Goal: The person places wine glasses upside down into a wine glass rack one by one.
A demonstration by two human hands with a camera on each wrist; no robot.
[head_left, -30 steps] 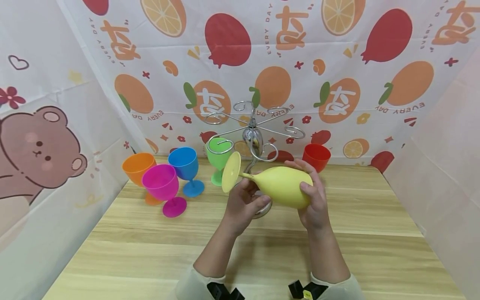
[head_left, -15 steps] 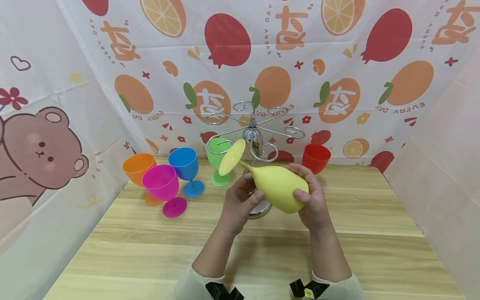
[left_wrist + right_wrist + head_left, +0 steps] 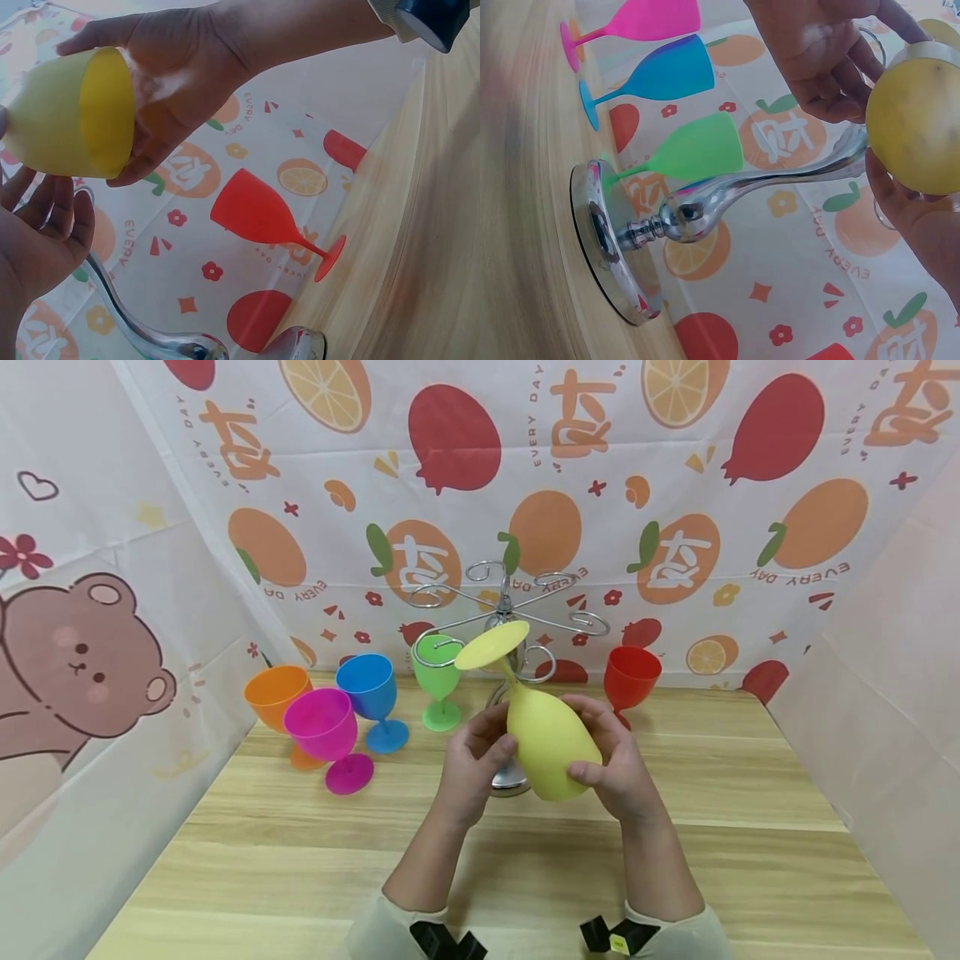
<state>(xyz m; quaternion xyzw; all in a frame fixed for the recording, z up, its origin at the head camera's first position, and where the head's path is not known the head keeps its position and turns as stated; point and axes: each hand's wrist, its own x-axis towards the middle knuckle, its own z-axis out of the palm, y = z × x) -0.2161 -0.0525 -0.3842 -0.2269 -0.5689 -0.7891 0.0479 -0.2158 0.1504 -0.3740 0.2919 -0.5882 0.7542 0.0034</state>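
A yellow plastic goblet is held upside down and tilted between both hands, its round foot raised and its rim low. The left hand holds the left side of the bowl, thumb in front and fingers behind. Nearer the rim, the right hand grips the other side, its thumb lying across the bowl. Looking into the yellow bowl from the left wrist shows its open mouth. Right behind the goblet stands a chrome rack with a curved stem and curled wire arms, partly hidden by it.
Left on the wooden table stand orange, magenta and blue goblets. A green goblet is behind the rack's left side, a red one at the back right. Printed cloth hangs behind.
The yellow goblet has turned from nearly lying sideways to foot up, its foot swinging right and up, its rim dropping. The right hand has come lower and slightly left.
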